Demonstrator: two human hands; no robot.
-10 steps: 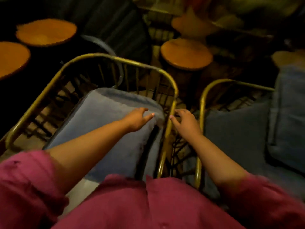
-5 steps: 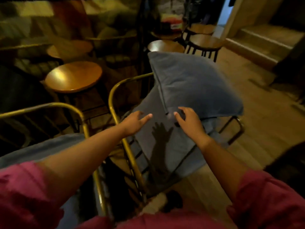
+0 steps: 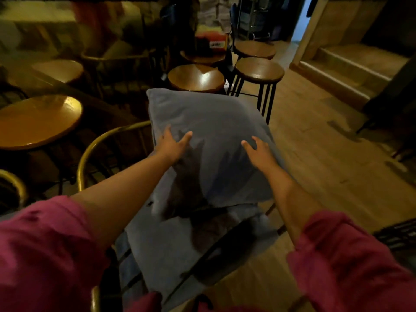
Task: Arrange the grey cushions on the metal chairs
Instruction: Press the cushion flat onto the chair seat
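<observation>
A large grey cushion (image 3: 211, 140) lies on top of a second grey cushion (image 3: 171, 246), which rests on the seat of a brass-coloured metal chair (image 3: 105, 140). My left hand (image 3: 173, 144) lies on the top cushion's left side with fingers spread. My right hand (image 3: 258, 152) hovers over or touches its right side, fingers apart. Neither hand grips the fabric. The chair's seat is hidden under the cushions.
Another metal chair's rail (image 3: 15, 183) shows at the far left. Round wooden tables (image 3: 38, 122) stand on the left and several wooden stools (image 3: 258, 70) behind the cushion. Wooden floor (image 3: 326, 172) opens to the right, with steps (image 3: 351, 73) at the back right.
My view swung from the left chair to the right chair. Both hands left the left chair's cushion and rail and moved forward onto the top cushion.
</observation>
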